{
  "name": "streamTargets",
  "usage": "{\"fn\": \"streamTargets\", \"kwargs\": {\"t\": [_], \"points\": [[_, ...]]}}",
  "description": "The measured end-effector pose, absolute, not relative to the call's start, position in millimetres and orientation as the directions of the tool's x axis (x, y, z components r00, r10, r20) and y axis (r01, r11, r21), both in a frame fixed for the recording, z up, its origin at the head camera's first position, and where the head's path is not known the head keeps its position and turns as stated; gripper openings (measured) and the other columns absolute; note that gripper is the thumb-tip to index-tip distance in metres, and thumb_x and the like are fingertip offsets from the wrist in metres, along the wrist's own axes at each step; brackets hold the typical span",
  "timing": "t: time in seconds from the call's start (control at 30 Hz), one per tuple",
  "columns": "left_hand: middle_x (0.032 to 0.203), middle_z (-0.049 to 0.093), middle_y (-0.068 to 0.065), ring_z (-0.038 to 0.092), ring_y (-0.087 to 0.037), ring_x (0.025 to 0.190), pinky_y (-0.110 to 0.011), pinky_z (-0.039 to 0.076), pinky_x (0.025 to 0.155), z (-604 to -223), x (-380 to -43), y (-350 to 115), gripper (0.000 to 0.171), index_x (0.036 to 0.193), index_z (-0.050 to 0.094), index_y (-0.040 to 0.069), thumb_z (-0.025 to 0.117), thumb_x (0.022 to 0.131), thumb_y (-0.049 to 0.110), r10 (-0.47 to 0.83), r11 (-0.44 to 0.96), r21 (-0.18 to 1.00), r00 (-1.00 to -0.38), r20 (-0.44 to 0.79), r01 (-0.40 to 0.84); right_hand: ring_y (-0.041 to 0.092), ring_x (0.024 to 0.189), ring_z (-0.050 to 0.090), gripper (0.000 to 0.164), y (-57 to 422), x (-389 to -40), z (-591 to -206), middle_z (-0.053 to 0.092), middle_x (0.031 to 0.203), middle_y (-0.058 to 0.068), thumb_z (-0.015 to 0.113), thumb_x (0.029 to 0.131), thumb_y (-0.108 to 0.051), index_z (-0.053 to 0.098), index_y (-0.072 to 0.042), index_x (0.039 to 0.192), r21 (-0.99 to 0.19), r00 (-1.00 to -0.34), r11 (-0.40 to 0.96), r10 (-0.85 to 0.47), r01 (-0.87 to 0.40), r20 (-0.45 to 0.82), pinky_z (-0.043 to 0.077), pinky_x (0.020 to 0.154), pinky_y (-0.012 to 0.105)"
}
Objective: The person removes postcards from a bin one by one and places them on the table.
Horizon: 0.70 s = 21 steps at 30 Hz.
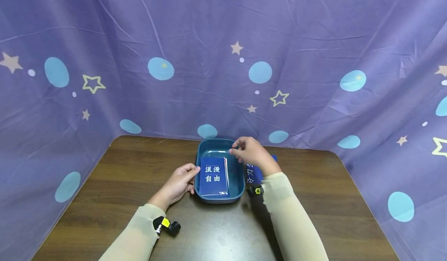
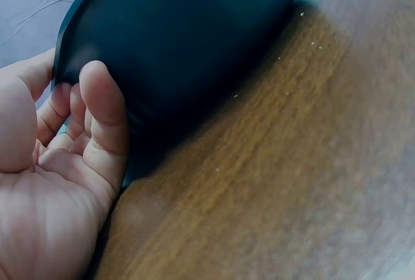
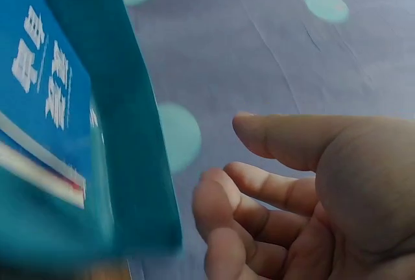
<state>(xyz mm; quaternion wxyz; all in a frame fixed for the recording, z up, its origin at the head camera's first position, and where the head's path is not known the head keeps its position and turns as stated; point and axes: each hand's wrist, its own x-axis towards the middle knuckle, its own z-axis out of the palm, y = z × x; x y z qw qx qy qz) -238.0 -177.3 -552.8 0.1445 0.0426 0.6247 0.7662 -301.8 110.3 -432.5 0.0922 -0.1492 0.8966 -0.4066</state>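
A dark teal rectangular tray stands on the table with its long sides running away from me. Inside it lies a blue booklet with white characters, and white and red edges show beneath its right side. My left hand grips the tray's left rim, thumb on top and fingers against the outer wall. My right hand hovers by the tray's far right rim with loosely bent fingers, holding nothing; the right wrist view shows a gap to the tray wall. Another blue booklet lies right of the tray, partly hidden by that hand.
The brown wooden table extends on both sides of the tray. A purple curtain with stars and pale blue spots hangs behind and at both sides, close to the tray's far end.
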Motion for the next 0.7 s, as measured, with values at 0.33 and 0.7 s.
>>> {"fn": "streamTargets", "kwargs": {"t": [0.33, 0.7], "points": [[0.071, 0.059, -0.001, 0.055, -0.012, 0.052, -0.023, 0.052, 0.045, -551, -237, -177, 0.037, 0.109, 0.051, -0.01, 0.058, 0.112, 0.026, 0.285, -0.175, 0.971, -0.952, -0.109, -0.164, 0.028, 0.079, 0.078, 0.052, 50, -325, -439, 0.08, 0.094, 0.018, 0.077, 0.099, -0.04, 0.065, -0.003, 0.133, -0.634, -0.872, 0.756, -0.41, -0.161, -0.268, 0.069, 0.069, 0.044], [0.07, 0.056, -0.001, 0.055, -0.012, 0.051, -0.023, 0.051, 0.044, -553, -237, -177, 0.039, 0.11, 0.049, -0.012, 0.059, 0.112, 0.026, 0.288, -0.184, 0.969, -0.952, -0.107, -0.165, 0.025, 0.063, 0.076, 0.078, 23, -324, -455, 0.074, 0.09, 0.014, 0.088, 0.087, -0.047, 0.056, -0.005, 0.145, -0.345, -0.845, 0.924, -0.314, -0.167, -0.433, 0.064, 0.053, 0.035]]}}
